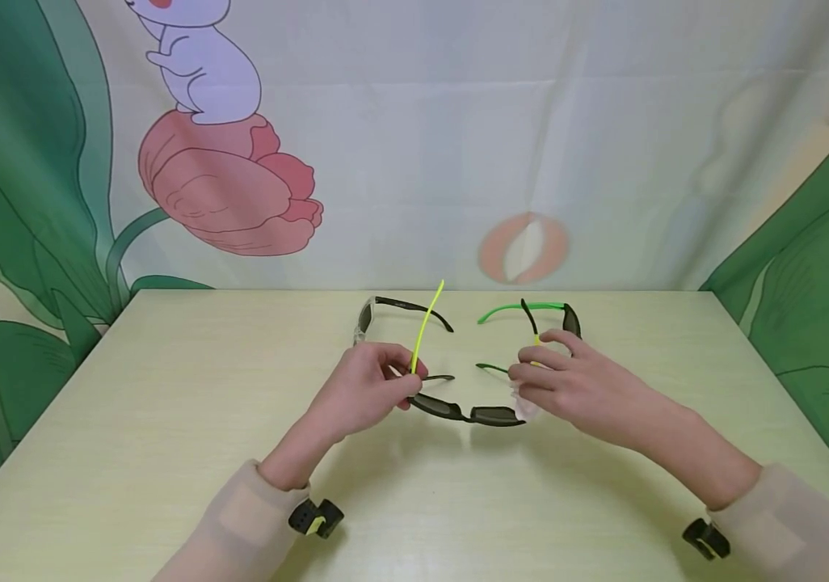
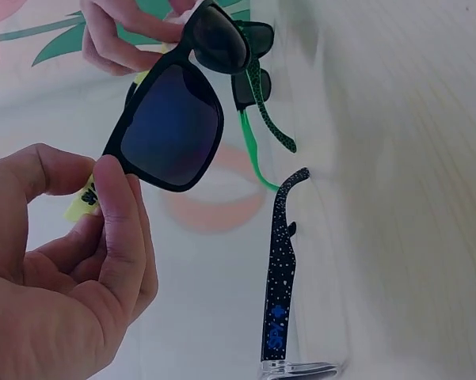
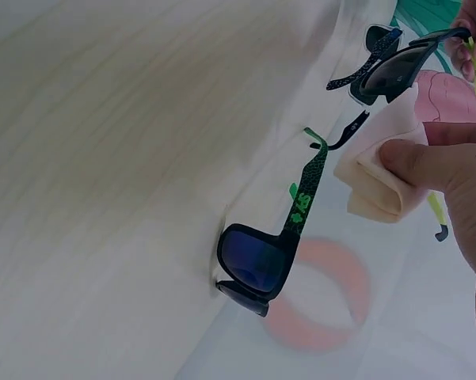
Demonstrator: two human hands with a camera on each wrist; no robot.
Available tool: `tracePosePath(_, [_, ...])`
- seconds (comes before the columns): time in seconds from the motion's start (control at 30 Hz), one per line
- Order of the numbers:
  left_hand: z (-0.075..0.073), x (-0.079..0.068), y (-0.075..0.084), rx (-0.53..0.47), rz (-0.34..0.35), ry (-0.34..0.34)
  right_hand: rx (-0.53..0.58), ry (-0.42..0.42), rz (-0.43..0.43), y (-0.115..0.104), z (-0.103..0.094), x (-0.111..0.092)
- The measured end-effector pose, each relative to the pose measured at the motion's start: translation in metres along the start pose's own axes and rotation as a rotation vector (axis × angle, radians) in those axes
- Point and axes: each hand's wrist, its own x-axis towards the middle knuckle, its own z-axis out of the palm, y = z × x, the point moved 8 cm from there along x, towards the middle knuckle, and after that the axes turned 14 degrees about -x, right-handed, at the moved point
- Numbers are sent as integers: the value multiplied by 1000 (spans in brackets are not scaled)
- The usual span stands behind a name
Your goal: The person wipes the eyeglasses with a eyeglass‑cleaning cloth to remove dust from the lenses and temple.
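Black-framed sunglasses with yellow temples are held above the table in both hands, lenses toward the person. My left hand pinches them at the hinge end of one temple, which points up and away. Between the thumb and fingers of my right hand is a folded pale cloth, at the other end of the frame. The right wrist view has the cloth close against the lens edge; whether those fingers also grip the frame is hidden. In the left wrist view, both dark lenses show.
Clear-framed sunglasses with speckled black temples lie unfolded on the table at back left. Black sunglasses with green temples lie at back right, partly behind the right hand. A printed curtain hangs behind the table's far edge.
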Motion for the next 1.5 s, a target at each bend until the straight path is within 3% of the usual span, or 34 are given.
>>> tracePosePath(0.17, [-3,3,-3,-14,-15,37,-15,56,-45,-5,-6,3])
tracePosePath(0.43, [-7,9,-8,-172,-4,85,81,199,-22,-10,-18,4])
tracePosePath(0.73, [-9,9,-8,-238,34,148,175,196,35,-12,-19,6])
tracePosePath(0.97, [-9,10,-14,-284,-1,188,242,175,120,-9,-16,7])
tracePosePath(1.2, [4,8,-25,-254,-97,122,312,169,227,-6,-15,10])
tracePosePath(1.33, [16,8,-27,-234,-104,60,325,216,258,-6,-18,14])
tracePosePath(1.5, [24,9,-23,-397,-78,39,321,277,277,-8,-22,19])
